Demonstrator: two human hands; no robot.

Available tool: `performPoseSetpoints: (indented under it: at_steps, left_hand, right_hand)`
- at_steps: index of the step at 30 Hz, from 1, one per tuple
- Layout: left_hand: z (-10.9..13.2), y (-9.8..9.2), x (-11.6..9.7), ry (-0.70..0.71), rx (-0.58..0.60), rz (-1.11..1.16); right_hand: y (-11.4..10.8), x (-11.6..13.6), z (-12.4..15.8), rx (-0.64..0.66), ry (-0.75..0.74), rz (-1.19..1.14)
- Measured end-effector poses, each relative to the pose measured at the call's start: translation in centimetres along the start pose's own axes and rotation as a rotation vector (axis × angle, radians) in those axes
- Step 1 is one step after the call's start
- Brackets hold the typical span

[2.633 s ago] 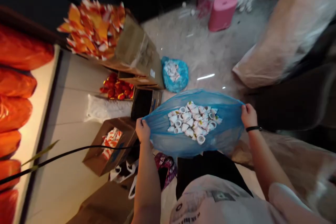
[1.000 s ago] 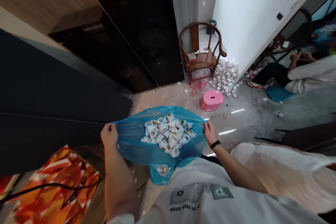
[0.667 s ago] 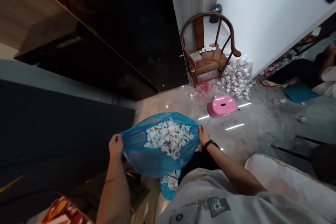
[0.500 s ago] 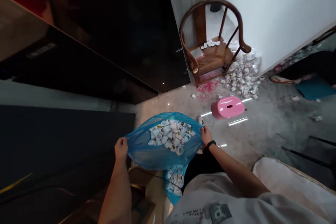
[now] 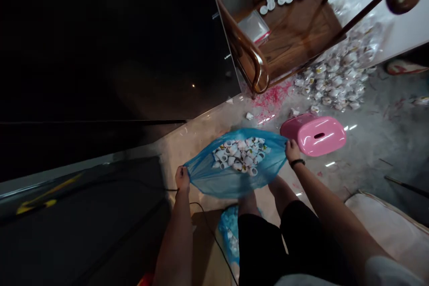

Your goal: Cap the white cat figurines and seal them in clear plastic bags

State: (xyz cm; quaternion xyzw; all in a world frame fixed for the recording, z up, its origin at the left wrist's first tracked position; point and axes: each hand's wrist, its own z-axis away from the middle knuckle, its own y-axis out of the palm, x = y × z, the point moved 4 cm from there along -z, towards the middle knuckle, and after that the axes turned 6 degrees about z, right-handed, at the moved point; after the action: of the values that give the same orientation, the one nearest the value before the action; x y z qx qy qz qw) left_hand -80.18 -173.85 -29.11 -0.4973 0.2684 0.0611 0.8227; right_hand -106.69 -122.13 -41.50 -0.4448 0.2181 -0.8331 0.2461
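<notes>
Both my hands hold a blue plastic bag (image 5: 204,178) open by its rim, stretched wide above the floor. My left hand (image 5: 182,178) pinches the bag's left end, and my right hand (image 5: 292,150), with a black band on its wrist, pinches the right end. Inside lies a mass of small white cup-shaped pieces (image 5: 238,155) with printed marks. A second blue bag (image 5: 229,230) holding white pieces sits on the floor beside my legs, partly hidden by them.
A pink plastic stool (image 5: 313,135) stands just past my right hand. Beyond it lies a heap of white pieces (image 5: 335,76) under a wooden chair (image 5: 295,22) with white caps on its seat. Dark glossy cabinets (image 5: 100,53) fill the left, and a black cable (image 5: 214,241) hangs near my legs.
The view has tipped down and closer to the chair and stool. The bag now hangs lower, stretched flatter, and my legs show below it. My hands still hold the rim.
</notes>
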Motion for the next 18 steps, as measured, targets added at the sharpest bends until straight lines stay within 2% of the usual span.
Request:
performPoseSetpoints:
  at_steps: [4,6,8,12,16,18]
  left_hand:
    - [-8.0,7.0,-1.7,0.034,-0.032,0.031]
    - [-11.6,9.4,-2.2,0.043,-0.048,0.025]
    - [-15.0,10.7,-2.3,0.055,-0.061,0.012]
    - [-21.2,10.8,-2.3,0.083,-0.080,-0.033]
    - [-26.3,9.0,-2.6,0.130,-0.109,-0.110]
    - [-28.2,8.2,-2.9,0.175,-0.049,-0.144]
  right_hand:
    - [5.0,3.8,-9.4,0.022,-0.028,0.059]
    - [7.8,5.8,-13.1,0.044,-0.043,0.089]
    - [10.6,7.4,-15.9,0.075,-0.055,0.112]
    - [15.5,8.8,-17.9,0.137,-0.055,0.137]
    - [18.8,9.1,-16.7,0.173,-0.054,0.131]
    - [20.0,9.4,-16.0,0.171,-0.066,0.121]
